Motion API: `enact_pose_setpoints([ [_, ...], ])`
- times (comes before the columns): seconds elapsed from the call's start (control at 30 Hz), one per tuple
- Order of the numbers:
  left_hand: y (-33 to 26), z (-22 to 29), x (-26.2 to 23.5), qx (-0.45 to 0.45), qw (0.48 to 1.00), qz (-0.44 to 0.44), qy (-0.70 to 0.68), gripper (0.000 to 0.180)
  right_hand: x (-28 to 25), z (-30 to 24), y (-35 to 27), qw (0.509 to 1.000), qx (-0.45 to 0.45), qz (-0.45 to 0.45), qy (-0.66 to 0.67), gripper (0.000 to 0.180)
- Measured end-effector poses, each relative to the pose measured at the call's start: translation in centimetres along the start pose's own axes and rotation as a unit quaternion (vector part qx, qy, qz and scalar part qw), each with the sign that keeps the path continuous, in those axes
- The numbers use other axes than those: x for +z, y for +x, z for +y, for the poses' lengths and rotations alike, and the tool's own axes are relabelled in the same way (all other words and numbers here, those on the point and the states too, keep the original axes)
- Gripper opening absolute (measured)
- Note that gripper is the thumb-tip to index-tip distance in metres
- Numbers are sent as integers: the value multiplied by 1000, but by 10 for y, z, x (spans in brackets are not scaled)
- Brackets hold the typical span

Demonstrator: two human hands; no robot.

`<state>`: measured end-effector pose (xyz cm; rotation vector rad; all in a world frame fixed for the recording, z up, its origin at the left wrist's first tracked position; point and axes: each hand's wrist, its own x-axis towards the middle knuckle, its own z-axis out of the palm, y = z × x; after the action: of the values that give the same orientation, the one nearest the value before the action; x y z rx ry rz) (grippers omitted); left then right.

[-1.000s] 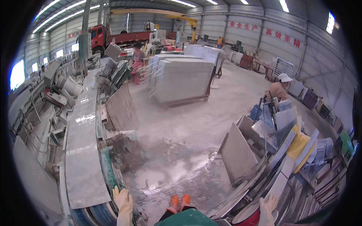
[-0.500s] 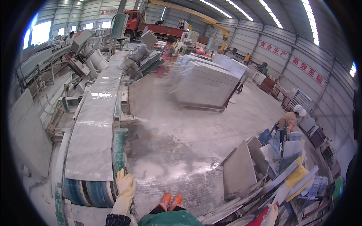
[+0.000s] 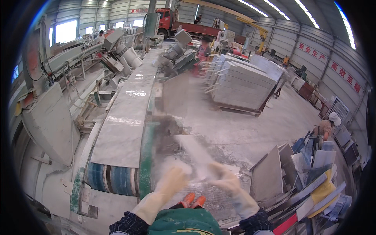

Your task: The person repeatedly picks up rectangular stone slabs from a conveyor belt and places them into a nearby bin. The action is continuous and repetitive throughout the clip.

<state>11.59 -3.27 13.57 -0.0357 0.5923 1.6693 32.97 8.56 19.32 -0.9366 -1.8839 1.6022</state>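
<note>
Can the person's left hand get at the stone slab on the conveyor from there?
Probably yes: the left hand is near the conveyor, with apparently just its green side rail between hand and stone slab.

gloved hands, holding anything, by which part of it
The right hand seems to hold a pale strip by its near end; whether the left hand holds anything is too blurred to tell.

Two yellow gloves [image 3: 226, 179] — two orange boots [image 3: 189, 199] — one red truck [image 3: 166, 21].
</note>
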Motion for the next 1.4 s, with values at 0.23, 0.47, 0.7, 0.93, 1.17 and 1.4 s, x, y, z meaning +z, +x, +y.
enact_pose_setpoints([
  [0.23,-46,61,-73,299,935,184,-52,46,129,-20,66,708,-438,-230,-504,72],
  [0.47,-58,117,-194,396,865,306,-42,57,-6,24,52,887,-248,-63,-385,51],
  [0.7,-54,128,-228,380,858,341,-58,58,-163,84,-93,884,70,271,-375,42],
  [0.93,-33,145,-233,378,867,324,-21,60,-225,134,-191,864,135,381,-301,46],
  [1.17,-15,151,-239,381,855,351,-20,60,-217,152,-204,854,142,395,-307,45],
  [1.4,-12,158,-247,395,858,327,-31,58,-213,162,-209,858,138,394,-298,45],
])
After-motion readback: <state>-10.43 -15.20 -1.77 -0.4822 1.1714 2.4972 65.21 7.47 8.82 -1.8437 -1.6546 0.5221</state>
